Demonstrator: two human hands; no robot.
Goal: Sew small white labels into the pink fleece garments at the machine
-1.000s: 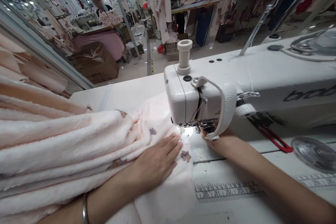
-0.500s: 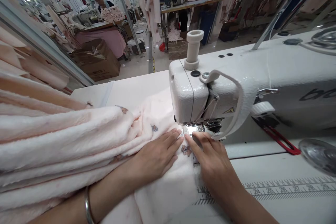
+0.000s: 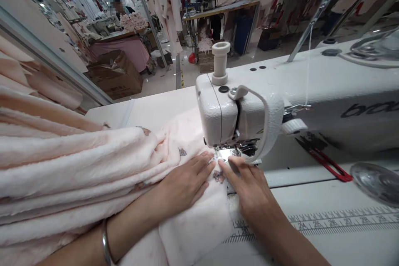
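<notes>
Pink plush [image 3: 102,153]: your left hand [image 3: 187,183] flat atop, centre
Right hand [image 3: 249,183]: forefinger extended, pinch unclear
Sewing machine [image 3: 299,79], right: "bro…"

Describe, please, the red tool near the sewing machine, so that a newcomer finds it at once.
Find the big white sewing machine, then look just below its long arm. Between the person's right hand and a clear round object lies a slim tool with a dark end. Its bright red, loop-shaped handle sets it apart from the white machine and that colourless object.
</notes>
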